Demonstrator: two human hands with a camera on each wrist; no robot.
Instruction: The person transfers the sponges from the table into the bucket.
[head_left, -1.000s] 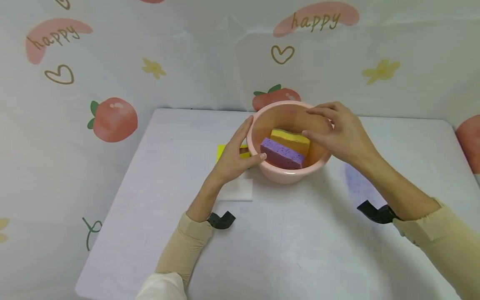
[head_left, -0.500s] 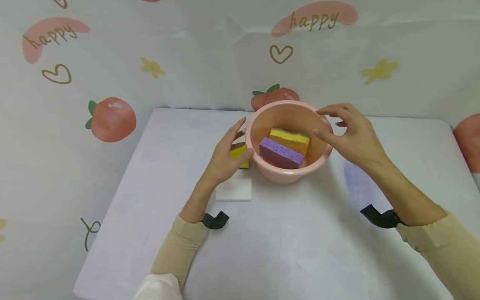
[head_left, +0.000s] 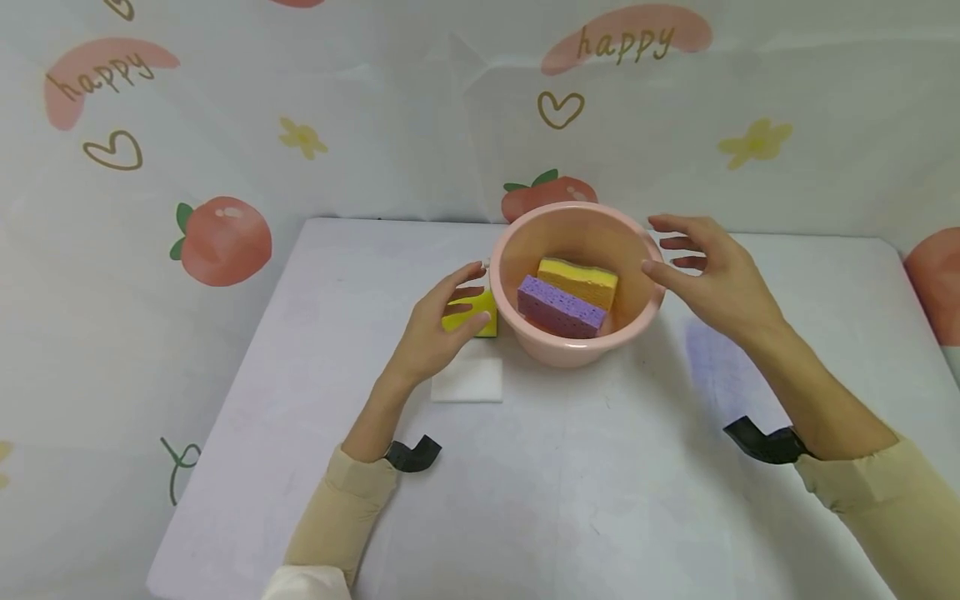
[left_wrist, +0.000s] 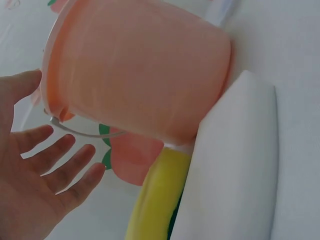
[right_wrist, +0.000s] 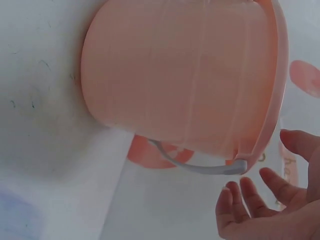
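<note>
A pink bucket [head_left: 561, 357] stands upright on the table. Inside it lie a purple sponge [head_left: 561, 308] and a yellow sponge [head_left: 577, 283], side by side. To the bucket's left, my left hand [head_left: 429, 337] is held with fingers spread and nothing in it, apart from the rim in the left wrist view. My right hand [head_left: 726, 283] hovers just right of the rim, its fingers loosely bent and holding nothing. The bucket's pale handle [right_wrist: 205, 170] hangs at the far side. Partly behind my left fingers is another yellow sponge [left_wrist: 162, 187] with a dark green layer.
A white block [head_left: 468, 381] lies in front of the yellow sponge on the table. Right of the bucket, a faint purple stain [head_left: 716, 367] marks the white tabletop [head_left: 585, 500]. A patterned cloth [head_left: 405, 108] rises behind the table's back edge.
My left hand has left the bucket's rim and moved left and toward me. My right hand has drawn out of the bucket to the right. The bucket and sponges have stayed put.
</note>
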